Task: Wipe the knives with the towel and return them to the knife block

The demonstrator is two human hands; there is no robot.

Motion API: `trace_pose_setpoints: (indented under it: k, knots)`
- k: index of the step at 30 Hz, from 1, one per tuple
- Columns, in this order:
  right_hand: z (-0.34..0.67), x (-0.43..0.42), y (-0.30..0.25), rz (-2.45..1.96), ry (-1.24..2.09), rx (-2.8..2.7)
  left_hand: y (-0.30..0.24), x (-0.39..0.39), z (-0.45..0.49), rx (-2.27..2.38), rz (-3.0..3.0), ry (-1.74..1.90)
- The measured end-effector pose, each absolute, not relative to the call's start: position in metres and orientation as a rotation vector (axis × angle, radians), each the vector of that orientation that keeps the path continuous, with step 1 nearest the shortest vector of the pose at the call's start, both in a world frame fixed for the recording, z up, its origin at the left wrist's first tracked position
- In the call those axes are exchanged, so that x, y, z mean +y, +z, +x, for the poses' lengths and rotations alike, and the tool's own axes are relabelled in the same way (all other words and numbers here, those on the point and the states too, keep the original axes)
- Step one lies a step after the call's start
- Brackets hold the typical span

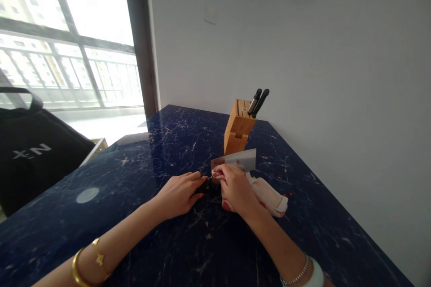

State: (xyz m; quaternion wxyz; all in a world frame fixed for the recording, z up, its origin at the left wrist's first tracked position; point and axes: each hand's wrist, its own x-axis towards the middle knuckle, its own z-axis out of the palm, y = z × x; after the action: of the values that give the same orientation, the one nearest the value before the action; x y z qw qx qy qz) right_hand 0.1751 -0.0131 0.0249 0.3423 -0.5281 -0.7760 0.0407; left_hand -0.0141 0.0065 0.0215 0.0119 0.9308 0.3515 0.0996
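Observation:
My left hand (pixel 183 192) is closed around the black handle of a cleaver (pixel 244 160), whose broad metal blade points to the right. A white cloth (pixel 269 195) with red patches is bunched in my right hand (pixel 235 186). My right fingers press part of it against the near side of the blade, close to the handle. The rest of the cloth trails to the right under my wrist and lies on the table. My right palm hides some of the cloth and the blade's lower edge.
Behind the blade stands a wooden knife block (pixel 236 128) with two black-handled tools (pixel 258 102) in it. The dark blue marbled table (pixel 117 193) meets a pale wall on the right. A black bag (pixel 40 157) is at the left by the window. A pale round spot (pixel 87 195) shows on the tabletop.

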Motion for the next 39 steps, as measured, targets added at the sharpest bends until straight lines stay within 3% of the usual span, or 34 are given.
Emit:
trace_pose_setpoints:
  k: [7,14,20,28,39]
  knots:
    - [0.194,-0.005,0.03,-1.436,0.062,-1.76,0.02,0.003,-0.012,1.024,2.93,0.308]
    - [0.178,-0.011,0.026,-1.346,0.093,-1.981,0.018,0.003,-0.01,1.037,2.877,0.297]
    - [0.188,-0.007,0.027,-1.468,0.027,-1.799,0.019,0.002,-0.01,1.034,2.879,0.302]
    - [0.17,-0.018,0.027,-1.421,0.051,-2.125,0.018,0.004,-0.011,1.03,2.891,0.286]
    - [0.209,-0.007,0.044,-1.514,-0.124,-1.696,0.026,0.003,-0.012,1.042,2.958,0.271]
